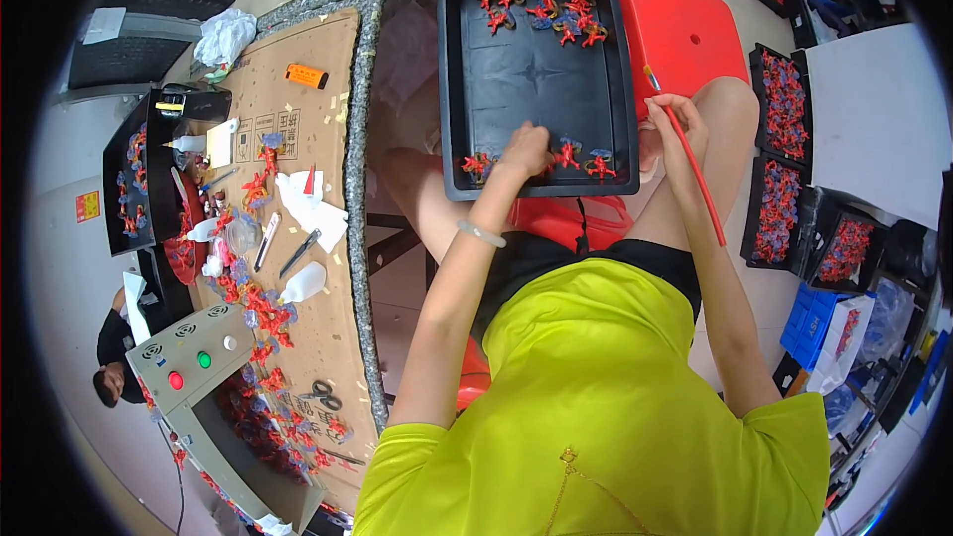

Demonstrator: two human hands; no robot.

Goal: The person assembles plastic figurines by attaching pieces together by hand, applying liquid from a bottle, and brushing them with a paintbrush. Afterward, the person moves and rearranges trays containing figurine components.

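Note:
A black plastic tray (536, 89) rests in front of me over my lap. Small red, blue and yellow figurines (566, 10) are grouped at its far end, and several more (599, 165) lie along the near end. My left hand (526, 149) is inside the tray among the near figurines, its fingers curled down; what they hold, if anything, is hidden. My right hand (683, 124) is closed around a slim red paintbrush (700, 179), to the right of the tray. The brush's bristles point up and away; its handle slants down toward my knee.
A red stool (685, 35) stands beyond the tray's right side. The cardboard-covered table (328, 60) at left bears figurines, white squeeze bottles (304, 283), scissors (321, 395), an orange box (307, 75) and a grey machine (189, 357). Crates of figurines (782, 104) sit at right. Another person (111, 377) is far left.

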